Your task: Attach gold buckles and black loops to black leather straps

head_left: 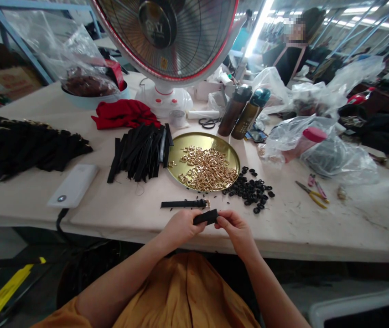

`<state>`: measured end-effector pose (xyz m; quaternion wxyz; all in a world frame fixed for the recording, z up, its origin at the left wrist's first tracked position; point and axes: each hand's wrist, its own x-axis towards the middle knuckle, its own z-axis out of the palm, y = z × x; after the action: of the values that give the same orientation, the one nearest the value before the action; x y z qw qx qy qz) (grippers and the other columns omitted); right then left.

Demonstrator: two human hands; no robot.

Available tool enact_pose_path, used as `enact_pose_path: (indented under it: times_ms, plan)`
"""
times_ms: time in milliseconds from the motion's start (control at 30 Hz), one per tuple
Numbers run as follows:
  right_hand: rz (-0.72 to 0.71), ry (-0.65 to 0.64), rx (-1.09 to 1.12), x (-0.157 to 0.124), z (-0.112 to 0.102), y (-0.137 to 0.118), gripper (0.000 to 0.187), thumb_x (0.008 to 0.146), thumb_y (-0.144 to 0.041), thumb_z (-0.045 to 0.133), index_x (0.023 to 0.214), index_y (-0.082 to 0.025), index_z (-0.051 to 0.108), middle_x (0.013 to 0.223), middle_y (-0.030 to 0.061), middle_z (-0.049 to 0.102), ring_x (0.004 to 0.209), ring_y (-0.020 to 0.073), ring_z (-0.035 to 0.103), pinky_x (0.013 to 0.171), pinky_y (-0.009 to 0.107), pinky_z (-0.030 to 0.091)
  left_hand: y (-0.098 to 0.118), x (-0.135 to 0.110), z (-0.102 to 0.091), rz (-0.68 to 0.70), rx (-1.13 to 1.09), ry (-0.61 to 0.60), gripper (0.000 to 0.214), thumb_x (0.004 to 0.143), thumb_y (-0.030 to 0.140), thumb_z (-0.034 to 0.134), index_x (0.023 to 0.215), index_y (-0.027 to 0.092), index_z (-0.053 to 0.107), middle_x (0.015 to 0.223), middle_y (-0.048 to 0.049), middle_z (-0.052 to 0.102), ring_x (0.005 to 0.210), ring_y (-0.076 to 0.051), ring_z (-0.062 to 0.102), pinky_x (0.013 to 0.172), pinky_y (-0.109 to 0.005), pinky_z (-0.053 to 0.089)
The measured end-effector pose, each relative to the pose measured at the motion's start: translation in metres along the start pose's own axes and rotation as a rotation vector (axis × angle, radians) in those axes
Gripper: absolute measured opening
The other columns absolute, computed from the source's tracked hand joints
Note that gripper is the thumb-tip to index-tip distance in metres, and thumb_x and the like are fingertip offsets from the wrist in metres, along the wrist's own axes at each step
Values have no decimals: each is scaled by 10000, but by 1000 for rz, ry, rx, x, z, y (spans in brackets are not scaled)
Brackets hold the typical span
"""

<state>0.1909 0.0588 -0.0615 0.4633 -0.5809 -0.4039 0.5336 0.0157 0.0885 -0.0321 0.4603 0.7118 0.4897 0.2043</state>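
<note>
My left hand [180, 228] and my right hand [235, 226] meet at the table's front edge, both pinched on the ends of a short black strap [206, 217]. Just beyond them a finished black strap with a gold buckle [184, 204] lies flat on the table. Behind it stands a round gold tray [180, 146] heaped with gold buckles [208, 171]. A pile of small black loops [251, 189] lies right of the tray, and a stack of black straps [141, 152] lies left of it.
A large fan [167, 36] stands at the back centre, with a red cloth [124, 114], two bottles [244, 111] and scissors [208, 122] near it. Pliers [312, 193] lie at the right among plastic bags [320, 146]. A white pad [74, 184] and a black heap [19, 146] lie left. A person sits far back.
</note>
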Motion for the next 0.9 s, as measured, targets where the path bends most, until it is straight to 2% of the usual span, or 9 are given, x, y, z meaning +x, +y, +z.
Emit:
enact_pose_path:
  times_ms: [133, 300, 433, 533, 700, 900]
  plan:
    - [2, -26, -35, 0, 2, 0, 237, 636, -392, 672, 760, -195, 627, 554, -14, 612, 569, 139, 551, 625, 298, 426, -1, 0, 4, 8, -1, 16, 231, 733, 337, 515, 807, 167, 654, 693, -16, 626, 637, -145, 540, 580, -212, 378]
    - [72, -50, 131, -2, 8, 4, 225, 656, -369, 670, 770, -185, 606, 582, -22, 599, 571, 112, 537, 623, 269, 426, 0, 0, 12, 8, -53, 65, 284, 788, 385, 453, 806, 152, 612, 681, -12, 605, 613, -131, 529, 542, -207, 363]
    - [170, -19, 286, -2, 11, 8, 252, 630, -377, 693, 768, -182, 610, 594, -30, 571, 541, 93, 504, 574, 239, 422, 2, -2, 10, 39, -148, -26, 218, 786, 271, 454, 930, 147, 560, 729, -11, 612, 656, -130, 546, 595, -212, 394]
    - [218, -52, 385, -4, 16, 8, 236, 622, -375, 701, 717, -184, 600, 589, -34, 552, 519, 81, 479, 532, 217, 407, 2, -4, 7, 70, -183, -12, 218, 770, 206, 460, 973, 152, 520, 812, -19, 610, 731, -135, 553, 673, -230, 409]
    - [161, -65, 316, -11, 23, 6, 197, 665, -357, 672, 705, -181, 595, 624, -22, 564, 537, 90, 474, 543, 219, 403, -1, -5, 13, 29, -189, 15, 177, 791, 232, 455, 951, 166, 489, 751, -3, 591, 685, -131, 541, 625, -227, 404]
    - [99, -12, 247, -13, 27, 7, 198, 685, -373, 649, 712, -185, 594, 639, -18, 573, 559, 101, 480, 561, 230, 402, -5, -3, 19, -5, -188, 98, 126, 786, 246, 471, 888, 173, 481, 705, 15, 551, 625, -114, 520, 572, -213, 393]
